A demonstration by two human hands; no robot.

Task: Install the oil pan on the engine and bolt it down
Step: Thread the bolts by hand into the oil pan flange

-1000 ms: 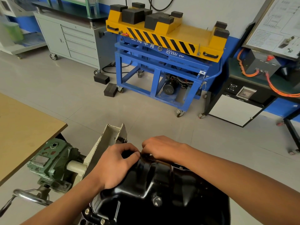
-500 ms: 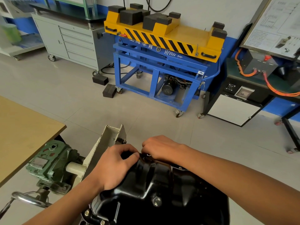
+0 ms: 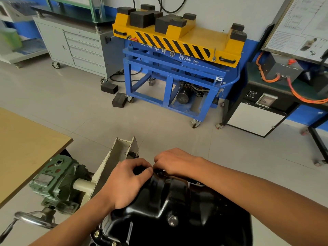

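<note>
- We see the black shiny metal oil pan (image 3: 177, 206) at the bottom middle of our view. It sits on top of the engine and hides almost all of it.
- Left of the pan is the stand, with a cream metal bracket (image 3: 113, 160) and a green metal gearbox (image 3: 53, 176).
- We think the pan is hard and stiff and a bit heavy. Its smooth paint looks slippery.
- We think the flat rim is the weak part. If it goes on crooked, it might bend or leak.
- We would hold the pan with both hands, one at each end, by the rim or the big bumps.
- Small silver bolts (image 3: 96, 233) sit in the rim at the near left corner. A bigger silver bolt head (image 3: 173, 221) sticks out of the near side of the pan.
- Our left hand (image 3: 127, 183) lies on the far end of the pan, with the palm on the black metal. Its fingers are curled in and the thumb reaches toward the other hand.
- Our right hand (image 3: 175, 162) is just beside it at the far edge, knuckles up. Its fingers curl down and the tips are hidden.
- The two hands meet at that far edge. We cannot tell what they pinch, or if they pinch anything.
- Our guess is that we are starting a small bolt by hand.
</note>
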